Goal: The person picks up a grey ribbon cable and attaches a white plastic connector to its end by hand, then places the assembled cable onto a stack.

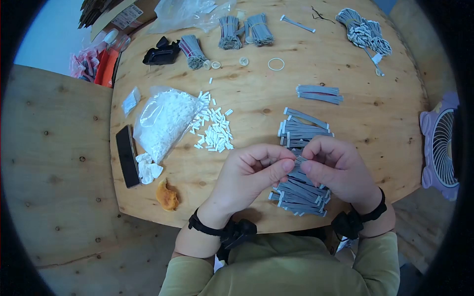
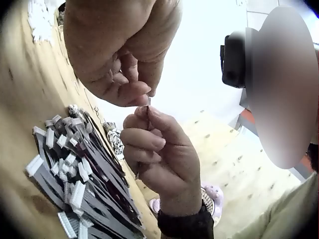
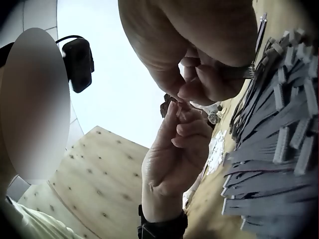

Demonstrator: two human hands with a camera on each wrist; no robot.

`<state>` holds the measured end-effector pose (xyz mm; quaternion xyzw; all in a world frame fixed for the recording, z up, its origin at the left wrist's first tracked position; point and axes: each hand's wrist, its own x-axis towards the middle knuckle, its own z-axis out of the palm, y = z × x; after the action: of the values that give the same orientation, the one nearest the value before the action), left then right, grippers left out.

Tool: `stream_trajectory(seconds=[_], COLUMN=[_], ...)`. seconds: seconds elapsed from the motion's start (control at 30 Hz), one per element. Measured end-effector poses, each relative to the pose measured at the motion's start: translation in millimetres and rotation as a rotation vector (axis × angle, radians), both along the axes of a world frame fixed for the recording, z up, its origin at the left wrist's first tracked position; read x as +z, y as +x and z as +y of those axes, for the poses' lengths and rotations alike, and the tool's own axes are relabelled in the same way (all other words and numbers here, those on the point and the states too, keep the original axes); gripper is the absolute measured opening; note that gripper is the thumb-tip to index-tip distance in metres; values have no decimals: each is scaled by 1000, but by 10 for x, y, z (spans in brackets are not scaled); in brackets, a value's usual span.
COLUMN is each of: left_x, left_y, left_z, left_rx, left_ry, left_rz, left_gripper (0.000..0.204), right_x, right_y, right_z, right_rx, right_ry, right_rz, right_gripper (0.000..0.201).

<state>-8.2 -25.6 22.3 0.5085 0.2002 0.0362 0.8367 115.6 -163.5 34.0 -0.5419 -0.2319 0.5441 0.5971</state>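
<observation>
My left hand (image 1: 249, 172) and right hand (image 1: 338, 170) meet fingertip to fingertip over a pile of grey ribbon cables (image 1: 301, 190) with white end connectors. The right hand pinches one ribbon cable; in the right wrist view this grey cable (image 3: 238, 72) runs out past the curled fingers. Between thumb and fingertip, the left hand pinches a small whitish piece (image 2: 149, 101), held right at the cable's end in the left wrist view. Its exact shape is mostly hidden by the fingers. Loose white connector pieces (image 1: 217, 133) lie scattered to the left of the pile.
Beside the loose pieces lies a clear bag (image 1: 165, 118) of white pieces. A phone (image 1: 127, 155) and a bitten piece of bread (image 1: 167, 196) sit at the left edge. Bundled cables (image 1: 229, 32) stand at the back, a small cable stack (image 1: 319, 93) nearer. A purple fan (image 1: 441, 145) is right.
</observation>
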Motion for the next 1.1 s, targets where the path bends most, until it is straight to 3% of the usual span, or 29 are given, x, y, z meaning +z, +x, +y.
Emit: stream_trajectory(seconds=[0.7, 1.1], left_x=[-75, -97], left_y=[20, 19], left_z=[-34, 10], left_rx=[55, 32], left_ry=[7, -199], left_rz=[6, -5], left_gripper=[12, 14], right_x=[-50, -22], right_y=[-16, 5], right_z=[31, 25], right_rx=[-38, 18], right_ry=[17, -54], right_rz=[14, 74], right_gripper=[10, 7])
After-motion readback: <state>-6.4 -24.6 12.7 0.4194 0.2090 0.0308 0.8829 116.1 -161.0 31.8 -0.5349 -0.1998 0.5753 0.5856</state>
